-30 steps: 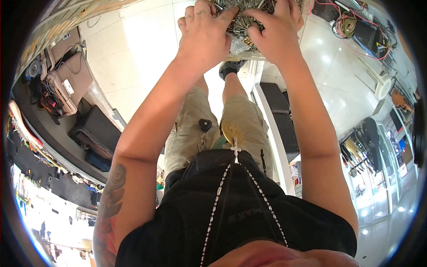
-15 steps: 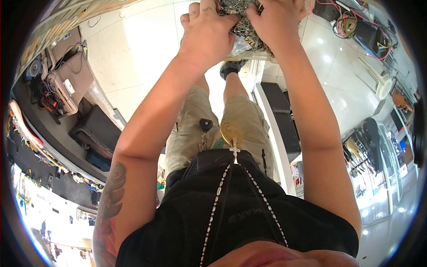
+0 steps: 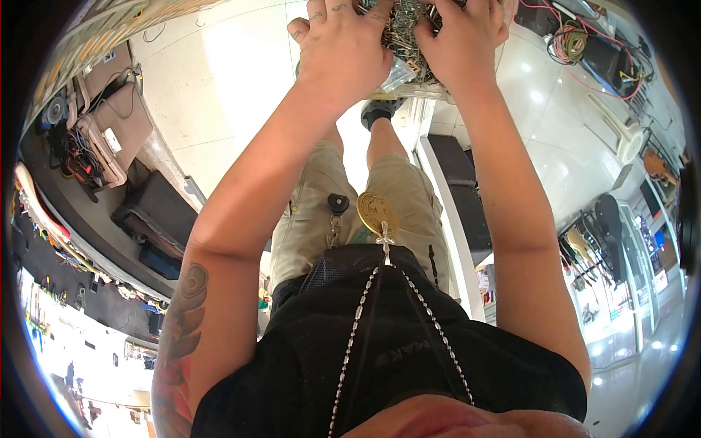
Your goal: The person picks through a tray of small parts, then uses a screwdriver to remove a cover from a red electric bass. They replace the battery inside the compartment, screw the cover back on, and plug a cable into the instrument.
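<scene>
At the top edge of the view, a heap of small metal screws or similar hardware [image 3: 403,36] lies in a container with a pale front rim [image 3: 412,90]. My left hand [image 3: 343,51] rests over the left side of the heap, its fingers spread apart. On the right side, my right hand [image 3: 464,44] reaches over the same heap, thumb toward the middle and fingers partly cut off by the frame. A piece of clear plastic [image 3: 398,74] lies on the metal pieces between my hands. Whether my right fingers hold any piece is hidden.
Coiled cables [image 3: 568,44] lie at the upper right, near a white chair [image 3: 626,135]. Black boxes [image 3: 461,186] stand right of my legs. On the left are a dark case [image 3: 157,212] and a brown bench [image 3: 124,120] beside tools.
My left hand has shifted slightly, with its fingers spread wider. My right hand has moved slightly on the heap, its thumb now a little lower. The hanging pendant has swung slightly.
</scene>
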A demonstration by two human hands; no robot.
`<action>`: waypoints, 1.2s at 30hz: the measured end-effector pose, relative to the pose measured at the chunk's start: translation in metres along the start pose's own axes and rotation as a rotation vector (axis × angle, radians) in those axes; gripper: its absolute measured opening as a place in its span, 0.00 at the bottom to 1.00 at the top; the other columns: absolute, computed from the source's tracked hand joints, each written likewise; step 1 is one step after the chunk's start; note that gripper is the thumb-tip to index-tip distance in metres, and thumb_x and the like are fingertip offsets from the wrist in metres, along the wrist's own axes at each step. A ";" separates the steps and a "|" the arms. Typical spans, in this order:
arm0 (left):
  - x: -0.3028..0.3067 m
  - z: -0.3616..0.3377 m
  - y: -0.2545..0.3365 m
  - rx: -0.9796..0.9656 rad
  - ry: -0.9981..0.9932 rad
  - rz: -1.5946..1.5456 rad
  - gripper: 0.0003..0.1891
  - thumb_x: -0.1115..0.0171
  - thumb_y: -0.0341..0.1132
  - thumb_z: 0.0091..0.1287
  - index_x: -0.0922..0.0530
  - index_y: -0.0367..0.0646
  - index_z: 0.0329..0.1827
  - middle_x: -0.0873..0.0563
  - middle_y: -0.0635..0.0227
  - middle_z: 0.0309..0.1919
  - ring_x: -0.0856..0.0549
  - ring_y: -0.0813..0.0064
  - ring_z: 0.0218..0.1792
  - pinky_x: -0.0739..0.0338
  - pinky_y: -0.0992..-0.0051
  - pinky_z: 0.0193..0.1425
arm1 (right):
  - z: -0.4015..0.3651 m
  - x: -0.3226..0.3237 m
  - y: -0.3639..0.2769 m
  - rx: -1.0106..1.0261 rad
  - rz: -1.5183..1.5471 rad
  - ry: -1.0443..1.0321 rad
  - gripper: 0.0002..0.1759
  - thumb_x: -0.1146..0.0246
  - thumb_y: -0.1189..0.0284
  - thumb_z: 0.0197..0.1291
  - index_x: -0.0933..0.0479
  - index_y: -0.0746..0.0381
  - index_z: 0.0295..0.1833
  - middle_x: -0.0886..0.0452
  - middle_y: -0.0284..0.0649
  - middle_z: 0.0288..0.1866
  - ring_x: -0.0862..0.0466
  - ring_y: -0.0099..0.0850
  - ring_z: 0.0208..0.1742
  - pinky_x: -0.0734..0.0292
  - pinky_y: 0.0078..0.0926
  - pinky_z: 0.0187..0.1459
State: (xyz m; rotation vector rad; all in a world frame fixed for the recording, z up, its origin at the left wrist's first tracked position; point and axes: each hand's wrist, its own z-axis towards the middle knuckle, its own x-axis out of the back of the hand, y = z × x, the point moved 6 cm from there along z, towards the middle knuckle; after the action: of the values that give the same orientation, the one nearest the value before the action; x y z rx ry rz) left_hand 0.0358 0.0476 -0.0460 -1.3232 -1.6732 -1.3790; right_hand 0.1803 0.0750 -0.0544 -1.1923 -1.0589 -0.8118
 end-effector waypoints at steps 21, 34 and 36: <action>0.000 -0.010 -0.005 -0.053 0.129 -0.061 0.21 0.31 0.32 0.56 0.09 0.51 0.55 0.26 0.52 0.46 0.25 0.49 0.51 0.30 0.51 0.54 | -0.010 0.000 0.000 0.066 0.037 0.004 0.26 0.31 0.77 0.45 0.11 0.50 0.54 0.38 0.50 0.81 0.41 0.60 0.79 0.43 0.64 0.74; -0.029 -0.019 -0.087 0.331 0.203 -0.981 0.17 0.46 0.18 0.69 0.21 0.36 0.59 0.17 0.64 0.41 0.17 0.71 0.40 0.20 0.73 0.46 | -0.014 -0.002 -0.002 0.109 0.017 0.031 0.22 0.34 0.76 0.43 0.11 0.54 0.48 0.35 0.47 0.79 0.42 0.57 0.80 0.47 0.63 0.76; -0.047 -0.023 -0.097 0.560 0.119 -1.646 0.14 0.49 0.18 0.72 0.22 0.33 0.57 0.16 0.63 0.41 0.17 0.71 0.38 0.19 0.73 0.46 | -0.013 0.002 -0.006 0.124 0.032 0.055 0.21 0.34 0.76 0.43 0.11 0.54 0.47 0.34 0.47 0.78 0.40 0.57 0.79 0.46 0.62 0.75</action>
State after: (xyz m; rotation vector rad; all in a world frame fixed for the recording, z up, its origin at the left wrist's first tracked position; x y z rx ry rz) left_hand -0.0421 0.0143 -0.1163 0.7503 -2.8054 -1.3420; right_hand 0.1784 0.0607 -0.0509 -1.0741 -1.0278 -0.7395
